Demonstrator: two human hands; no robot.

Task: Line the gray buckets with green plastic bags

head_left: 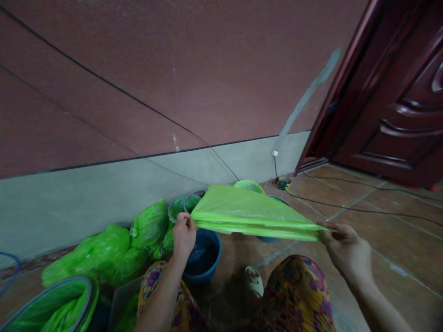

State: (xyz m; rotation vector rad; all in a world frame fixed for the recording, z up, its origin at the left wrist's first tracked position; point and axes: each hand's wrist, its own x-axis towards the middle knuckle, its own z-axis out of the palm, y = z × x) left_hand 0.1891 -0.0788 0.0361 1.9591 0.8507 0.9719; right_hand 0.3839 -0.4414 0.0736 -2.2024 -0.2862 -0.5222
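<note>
A bright green plastic bag is stretched between my two hands above the floor. My left hand pinches one corner of its folded edge, and my right hand grips the opposite corner. The bag's far part narrows away from me and hides some of the containers behind it. Below the left end of the bag stands a blue bucket, its dark inside showing. Both hands are apart from the bucket.
Filled green bags lie along the wall at left. A lined bin stands at lower left, and more lined bins sit behind the bag. A black cable crosses the tiles toward a dark red door.
</note>
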